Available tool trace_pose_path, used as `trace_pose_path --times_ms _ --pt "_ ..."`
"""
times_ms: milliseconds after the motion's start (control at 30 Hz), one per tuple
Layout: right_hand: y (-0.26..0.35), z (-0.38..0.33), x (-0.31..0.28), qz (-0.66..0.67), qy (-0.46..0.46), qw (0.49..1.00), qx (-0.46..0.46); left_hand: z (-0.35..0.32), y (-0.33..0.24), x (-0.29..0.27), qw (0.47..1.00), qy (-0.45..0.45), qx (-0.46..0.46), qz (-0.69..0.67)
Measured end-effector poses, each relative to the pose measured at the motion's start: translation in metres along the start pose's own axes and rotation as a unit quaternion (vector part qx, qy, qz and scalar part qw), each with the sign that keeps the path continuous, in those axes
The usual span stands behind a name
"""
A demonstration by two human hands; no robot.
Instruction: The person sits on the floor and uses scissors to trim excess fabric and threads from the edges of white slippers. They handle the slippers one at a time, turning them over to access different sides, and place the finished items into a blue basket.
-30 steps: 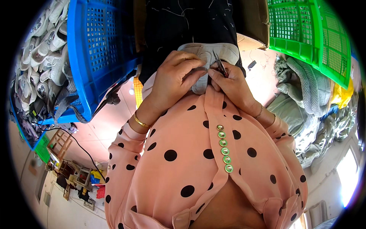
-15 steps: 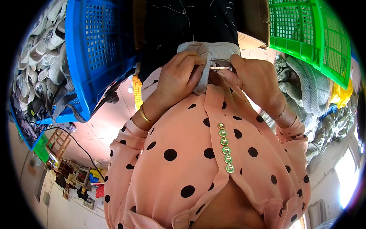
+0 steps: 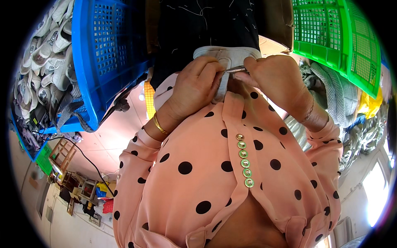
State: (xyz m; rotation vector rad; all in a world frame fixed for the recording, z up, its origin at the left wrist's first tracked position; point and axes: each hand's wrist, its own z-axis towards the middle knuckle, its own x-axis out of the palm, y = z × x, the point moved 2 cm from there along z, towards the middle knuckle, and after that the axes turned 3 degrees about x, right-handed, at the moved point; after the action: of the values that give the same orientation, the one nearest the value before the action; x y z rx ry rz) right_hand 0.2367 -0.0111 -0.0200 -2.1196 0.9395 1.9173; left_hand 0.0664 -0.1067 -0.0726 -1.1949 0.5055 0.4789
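Observation:
A pale grey-white shoe upper [image 3: 242, 52] lies across my lap at the top centre. My left hand [image 3: 194, 84] is closed on its left side, fingers curled and pinching the fabric by a raised strip. In my right hand [image 3: 278, 76] is a small pair of metal thread snips [image 3: 235, 69], held between thumb and fingers. The snips' tips reach over the strip, close to my left fingertips. Their blades look nearly together. Whether a thread sits between them is too small to tell.
Left of me stands a blue plastic crate [image 3: 84, 62], with many white shoes [image 3: 51, 49] beyond it. A green plastic crate [image 3: 318, 29] is at the upper right, above grey shoe uppers [image 3: 331, 91]. Loose thread ends [image 3: 201, 12] cling to my dark trousers [image 3: 186, 31].
My right hand has moved a little left and up, bringing the snips onto the strip. Their blades, apart before, have come together. My left hand has barely moved.

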Motion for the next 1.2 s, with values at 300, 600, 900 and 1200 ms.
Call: trace_pose_path --times_ms 300,600,900,1200 --pt "-0.013 0.006 0.013 0.107 0.024 0.987 0.117 -0.006 0.011 -0.011 0.986 -0.051 -0.147 -0.065" --pt "-0.039 0.006 0.039 0.372 -0.086 0.906 0.183 0.005 0.018 -0.013 0.993 0.023 -0.043 -0.103" --pt "-0.008 0.015 -0.007 0.563 -0.161 0.800 0.129 0.054 0.004 -0.040 0.952 0.045 -0.153 -0.262" --pt "-0.007 0.026 0.015 0.802 -0.081 0.580 0.118 0.053 -0.003 -0.042 0.912 0.090 -0.205 -0.343"
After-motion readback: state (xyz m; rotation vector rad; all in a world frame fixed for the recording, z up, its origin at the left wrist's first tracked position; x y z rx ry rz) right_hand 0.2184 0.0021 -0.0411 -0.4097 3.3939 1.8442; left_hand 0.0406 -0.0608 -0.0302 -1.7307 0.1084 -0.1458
